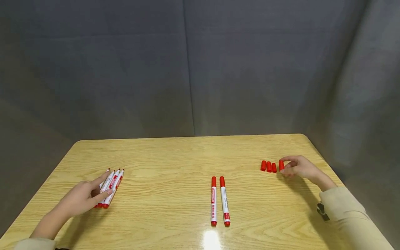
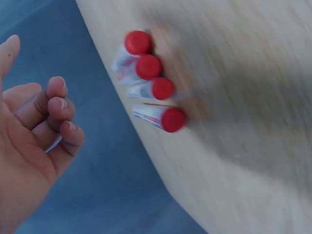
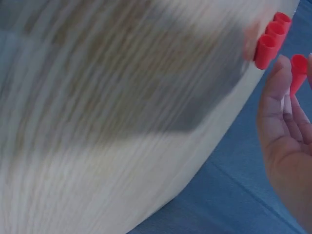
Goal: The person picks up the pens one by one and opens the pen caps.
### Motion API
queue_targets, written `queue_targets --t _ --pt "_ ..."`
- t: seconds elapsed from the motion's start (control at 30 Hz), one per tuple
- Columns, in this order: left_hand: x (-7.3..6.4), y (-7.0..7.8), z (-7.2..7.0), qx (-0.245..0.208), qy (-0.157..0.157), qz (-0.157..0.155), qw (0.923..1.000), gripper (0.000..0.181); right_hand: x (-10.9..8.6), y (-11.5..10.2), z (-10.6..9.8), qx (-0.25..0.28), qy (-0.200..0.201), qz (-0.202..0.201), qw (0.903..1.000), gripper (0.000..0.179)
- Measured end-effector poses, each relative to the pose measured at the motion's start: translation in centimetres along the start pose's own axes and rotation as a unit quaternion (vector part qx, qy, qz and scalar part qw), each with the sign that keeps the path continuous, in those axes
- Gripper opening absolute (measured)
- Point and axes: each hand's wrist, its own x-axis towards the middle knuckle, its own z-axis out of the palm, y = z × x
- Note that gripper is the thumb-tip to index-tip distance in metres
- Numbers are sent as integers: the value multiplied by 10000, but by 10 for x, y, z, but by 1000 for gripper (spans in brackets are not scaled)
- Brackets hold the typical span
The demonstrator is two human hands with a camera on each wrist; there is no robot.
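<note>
On the left of the table, several uncapped whiteboard markers [image 1: 114, 182] with white barrels and red ends lie side by side, tips pointing away. My left hand [image 1: 80, 196] is over them, thumb and fingers spread apart. The left wrist view has that hand [image 2: 29, 134] with loosely curled fingers, apart from the markers [image 2: 148, 113]. At the far right, my right hand [image 1: 300, 168] pinches a red marker cap [image 1: 281, 165] between thumb and fingers. Just left of it, three more red caps [image 1: 268, 166] stand in a row; the right wrist view shows their hollow ends.
Two capped red whiteboard markers [image 1: 214, 201] lie near the middle of the wooden table [image 1: 162, 159], a small gap between them. Grey cloth [image 1: 131, 80] hangs behind the table and along both sides.
</note>
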Motion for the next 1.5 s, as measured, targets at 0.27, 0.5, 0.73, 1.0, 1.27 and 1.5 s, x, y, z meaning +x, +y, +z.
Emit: queue_targets --t 0.27,0.5,0.73,1.0,1.27,1.5 --pt "5 25 2 -356 189 450 9982 60 3 8 2 -205 14 99 9997 57" --pt "16 50 4 -349 218 916 9949 57 8 14 5 -384 38 341 9987 63" --pt "23 66 7 -552 8 1212 9911 57 8 18 4 -344 17 382 9987 67" --pt "34 87 17 -591 -116 1738 9829 58 2 4 -3 -484 97 30 9988 66" --pt "47 108 23 -655 -396 1736 9818 64 -12 -16 -6 -285 168 -56 9994 64" --pt "54 122 40 -961 -474 1714 9794 65 -24 -35 -8 -630 260 -246 9974 61"
